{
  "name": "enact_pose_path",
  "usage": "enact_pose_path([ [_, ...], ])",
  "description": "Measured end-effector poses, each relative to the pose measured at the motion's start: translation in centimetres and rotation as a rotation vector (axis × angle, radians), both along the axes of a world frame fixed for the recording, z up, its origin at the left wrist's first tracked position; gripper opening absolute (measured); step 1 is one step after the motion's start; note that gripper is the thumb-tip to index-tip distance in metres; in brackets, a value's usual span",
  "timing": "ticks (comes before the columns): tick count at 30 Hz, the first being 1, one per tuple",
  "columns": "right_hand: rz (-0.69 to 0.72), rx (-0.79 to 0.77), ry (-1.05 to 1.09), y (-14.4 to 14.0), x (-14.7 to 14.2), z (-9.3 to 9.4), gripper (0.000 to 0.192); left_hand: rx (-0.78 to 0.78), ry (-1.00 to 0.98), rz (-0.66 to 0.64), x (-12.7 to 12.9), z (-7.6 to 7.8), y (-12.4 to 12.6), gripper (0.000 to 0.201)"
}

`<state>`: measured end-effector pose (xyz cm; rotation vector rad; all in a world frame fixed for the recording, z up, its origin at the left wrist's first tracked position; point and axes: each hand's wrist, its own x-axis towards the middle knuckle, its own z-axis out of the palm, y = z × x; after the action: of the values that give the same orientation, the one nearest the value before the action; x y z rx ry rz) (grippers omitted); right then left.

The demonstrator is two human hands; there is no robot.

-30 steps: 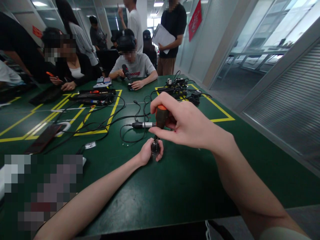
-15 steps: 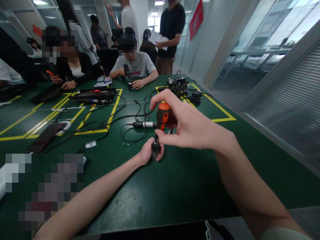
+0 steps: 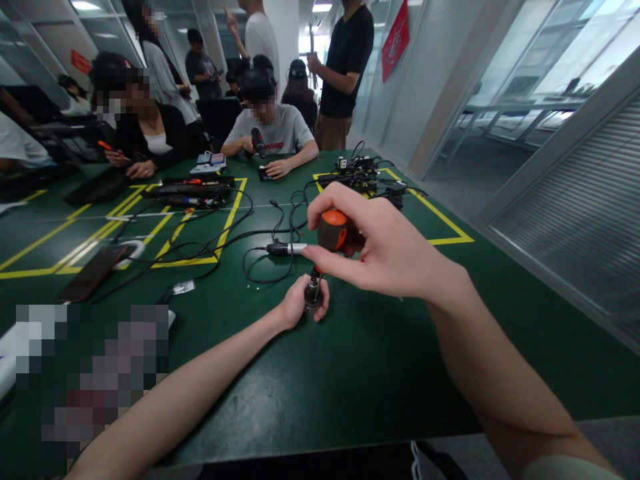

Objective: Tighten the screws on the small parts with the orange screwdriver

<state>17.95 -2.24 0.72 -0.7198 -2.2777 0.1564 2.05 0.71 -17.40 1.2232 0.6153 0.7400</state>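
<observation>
A stubby orange-and-black screwdriver (image 3: pixel 331 235) is being gripped upright by the right hand (image 3: pixel 385 250), directly above the small dark metal cylindrical part (image 3: pixel 313 295) being clasped on the green table (image 3: pixel 350 360) by the left hand (image 3: pixel 300 305).

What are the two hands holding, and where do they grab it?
The right hand grips a screwdriver by its orange-and-black handle. The left hand pinches a small metal part around its sides, standing on the table.

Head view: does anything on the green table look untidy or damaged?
Nothing looks damaged. Black cables lie in loose tangles across the yellow floor-style lines on the table, which looks untidy. The screwdriver stands upright on the small part.
</observation>
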Motion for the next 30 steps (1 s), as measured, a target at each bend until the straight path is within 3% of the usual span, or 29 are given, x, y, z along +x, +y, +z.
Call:
enact_pose_path([
  [18,-0.025,0.114,-0.015,0.18,-0.18,-0.38,0.009,0.000,-0.003,0.002,0.12,0.08,-0.04,0.062],
  [30,-0.093,0.121,-0.063,-0.42,-0.34,-0.11,0.018,-0.006,0.003,0.010,0.09,-0.12,-0.06,0.061],
])
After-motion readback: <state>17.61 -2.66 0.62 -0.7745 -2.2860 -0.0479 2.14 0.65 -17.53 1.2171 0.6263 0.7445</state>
